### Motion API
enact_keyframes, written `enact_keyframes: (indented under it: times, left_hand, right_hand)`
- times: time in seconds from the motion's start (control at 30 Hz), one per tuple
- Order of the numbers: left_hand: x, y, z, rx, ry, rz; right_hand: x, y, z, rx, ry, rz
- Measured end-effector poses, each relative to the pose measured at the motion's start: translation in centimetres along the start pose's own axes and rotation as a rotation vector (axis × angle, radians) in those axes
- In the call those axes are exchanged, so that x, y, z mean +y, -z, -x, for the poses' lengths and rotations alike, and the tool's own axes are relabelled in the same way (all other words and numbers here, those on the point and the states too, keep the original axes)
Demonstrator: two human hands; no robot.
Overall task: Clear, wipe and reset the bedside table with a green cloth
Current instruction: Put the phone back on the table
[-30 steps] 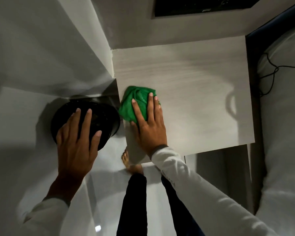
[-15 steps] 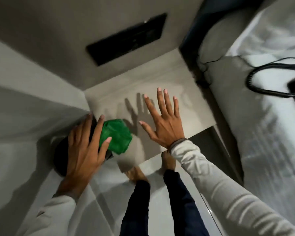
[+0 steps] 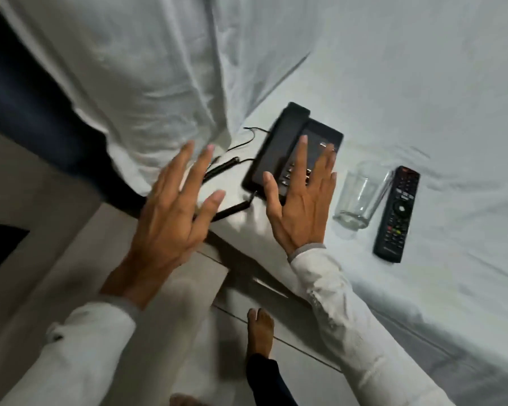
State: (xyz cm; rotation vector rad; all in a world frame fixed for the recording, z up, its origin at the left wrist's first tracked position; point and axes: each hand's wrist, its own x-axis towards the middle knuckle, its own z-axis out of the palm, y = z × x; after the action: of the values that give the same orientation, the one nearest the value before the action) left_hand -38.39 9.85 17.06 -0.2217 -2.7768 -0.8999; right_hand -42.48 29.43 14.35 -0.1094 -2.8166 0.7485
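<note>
On the white bed sheet lies a black desk telephone (image 3: 288,142) with its handset on the cradle and its cord trailing left. To its right a clear drinking glass (image 3: 359,194) lies tipped on the sheet, and beside that a black remote control (image 3: 396,212). My right hand (image 3: 301,200) hovers open over the phone's near edge, fingers spread across the keypad. My left hand (image 3: 170,212) is open too, fingers apart, over the cord and the bed's edge. Neither hand holds anything. The green cloth and the bedside table top are out of view.
The bed (image 3: 423,83) fills the right and top of the view, with a white pillow (image 3: 147,68) at upper left. A dark headboard (image 3: 18,92) runs along the left. My bare feet stand on the pale floor (image 3: 294,335) below.
The view has swung right from the bedside table to the bed. My left hand left the green cloth, and both open hands now reach over the telephone.
</note>
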Motion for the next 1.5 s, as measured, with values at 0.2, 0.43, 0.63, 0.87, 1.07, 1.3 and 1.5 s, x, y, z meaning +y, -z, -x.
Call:
enact_keyframes:
  times: [0.2, 0.43, 0.63, 0.87, 1.07, 1.3, 1.5]
  left_hand:
    - [4.1, -10.4, -8.3, -0.263, 0.324, 0.367]
    - [3.2, -12.8, -9.1, -0.161, 0.436, 0.507]
    - [2.8, -10.1, -1.5, -0.004, 0.544, 0.585]
    - [-0.1, -4.3, 14.3, 0.302, 0.805, 0.681]
    - [-3.9, -3.0, 22.9, 0.598, 1.051, 0.679]
    - [-6.6, -4.5, 24.1, 0.881, 1.167, 0.641]
    - [-6.4, -9.7, 20.4, 0.845, 1.191, 0.534]
  right_hand:
    - [4.7, -0.7, -1.3, -0.092, -0.436, -0.6]
    - [3.8, -1.1, -2.1, 0.081, -0.661, -1.047]
    - [0.6, -0.8, 3.0, 0.089, -0.519, -1.058]
    - [-5.1, -3.9, 13.0, -0.204, -0.273, -0.975]
    - [-8.8, -10.1, 17.9, -0.614, -0.138, -0.895]
    - [-11.9, -16.2, 17.4, -0.904, -0.054, -0.829]
    - [-8.9, -16.9, 12.7, -0.812, -0.082, -0.76]
